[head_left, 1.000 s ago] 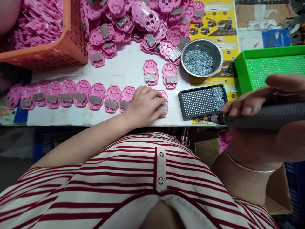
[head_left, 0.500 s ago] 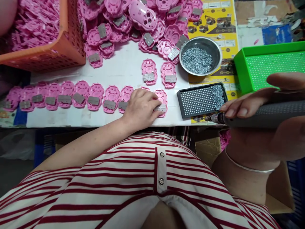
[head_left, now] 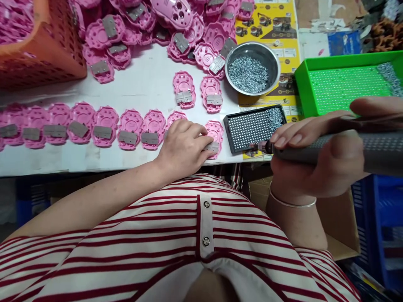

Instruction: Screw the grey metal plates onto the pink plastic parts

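Yellow sheet (head_left: 288,44) bears illegible print (head_left: 290,52); right hand (head_left: 338,165) grips screwdriver (head_left: 299,153).

Upper left, an orange perforated basket (head_left: 52,56) holding loose pink plastic pieces (head_left: 14,19); right of centre, a yellow sheet (head_left: 273,38) printed with construction vehicles; beyond it, a blue rectangular patch (head_left: 344,43) on the tabletop, and reddish-brown pieces (head_left: 388,37) clustered at the upper right. Below the table's level, an open cardboard box (head_left: 336,228); just beside it, blue plastic crates (head_left: 371,218), partly cut off by the frame.

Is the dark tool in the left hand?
No, the right hand holds the dark tool; the left hand rests at a pink part.
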A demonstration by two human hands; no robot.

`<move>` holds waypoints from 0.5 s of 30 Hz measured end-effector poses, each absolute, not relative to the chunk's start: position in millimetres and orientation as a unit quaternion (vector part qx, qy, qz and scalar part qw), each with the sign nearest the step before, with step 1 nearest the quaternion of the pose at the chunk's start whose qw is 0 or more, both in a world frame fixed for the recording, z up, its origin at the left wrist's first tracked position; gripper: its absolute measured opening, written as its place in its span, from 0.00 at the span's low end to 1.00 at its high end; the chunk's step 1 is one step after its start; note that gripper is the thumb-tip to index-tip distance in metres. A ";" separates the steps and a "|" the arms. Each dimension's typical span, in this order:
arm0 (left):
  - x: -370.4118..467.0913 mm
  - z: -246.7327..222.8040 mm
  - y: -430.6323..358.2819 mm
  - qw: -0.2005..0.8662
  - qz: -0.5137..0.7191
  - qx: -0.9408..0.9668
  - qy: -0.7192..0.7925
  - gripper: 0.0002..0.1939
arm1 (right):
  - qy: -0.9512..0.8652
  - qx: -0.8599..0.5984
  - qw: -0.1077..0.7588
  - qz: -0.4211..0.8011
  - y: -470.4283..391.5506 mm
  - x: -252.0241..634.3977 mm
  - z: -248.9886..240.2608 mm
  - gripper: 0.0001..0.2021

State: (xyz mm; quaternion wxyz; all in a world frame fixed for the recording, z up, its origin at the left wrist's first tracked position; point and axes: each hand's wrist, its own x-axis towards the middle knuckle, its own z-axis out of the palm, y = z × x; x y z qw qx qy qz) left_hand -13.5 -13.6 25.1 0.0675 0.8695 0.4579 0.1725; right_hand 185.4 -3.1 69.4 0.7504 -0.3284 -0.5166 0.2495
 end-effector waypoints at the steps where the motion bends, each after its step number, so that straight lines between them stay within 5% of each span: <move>1: -13.5 25.1 -13.7 0.071 0.170 0.867 0.462 0.13 | -0.512 -0.314 0.763 0.237 -3.0 181.2 69.3 0.07; 8: -11.3 23.2 -14.1 0.099 0.171 0.854 0.482 0.13 | -0.577 -0.399 0.676 0.226 -17.4 183.1 68.2 0.08; 15: -11.0 21.3 -15.3 0.104 0.177 0.850 0.486 0.12 | -0.563 -0.384 0.686 0.255 -16.5 188.7 51.1 0.15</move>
